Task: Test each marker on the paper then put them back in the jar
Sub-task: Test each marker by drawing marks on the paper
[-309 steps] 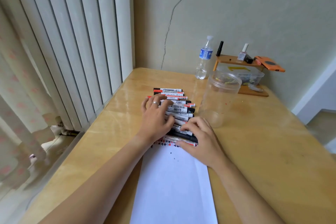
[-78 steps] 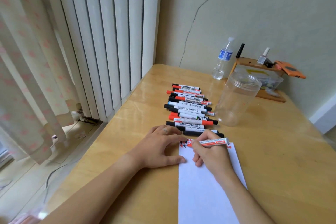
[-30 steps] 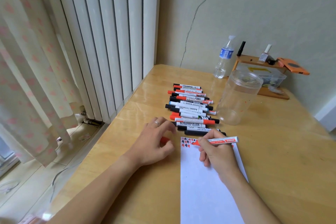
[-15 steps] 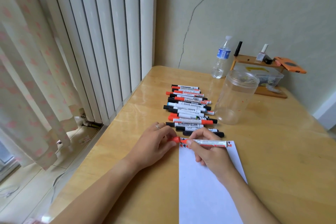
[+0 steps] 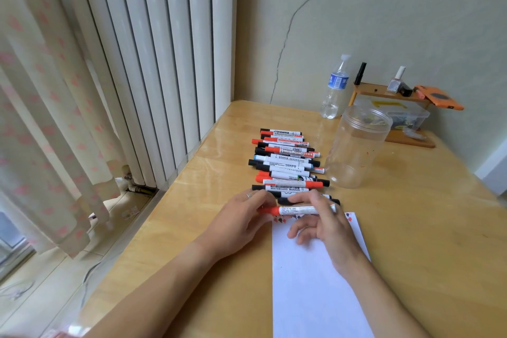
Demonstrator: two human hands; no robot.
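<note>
Table [image 5: 411,228]: wooden, fills the lower right of the frame.
Paper [image 5: 315,282]: white sheet at lower centre, small red and black test marks along its top edge.
Jar [image 5: 356,151]: clear plastic, upright, lidless, right of centre, just beside the row's right ends.
Marker row [image 5: 288,164]: red, black and blue markers lying side by side at centre; readable labels "WHITEBOARD MARKER" and "WHITEBOARD".
Red marker [image 5: 297,210]: horizontal, above the paper's top edge, cap on at its left end; half a second ago the cap was only just meeting the tip.
Left hand [image 5: 241,219]: fingers curled round the cap end, pinching it; ring on one finger.
Right hand [image 5: 326,219]: thumb and forefinger pinch the barrel, other fingers loosely spread over the paper.
</note>
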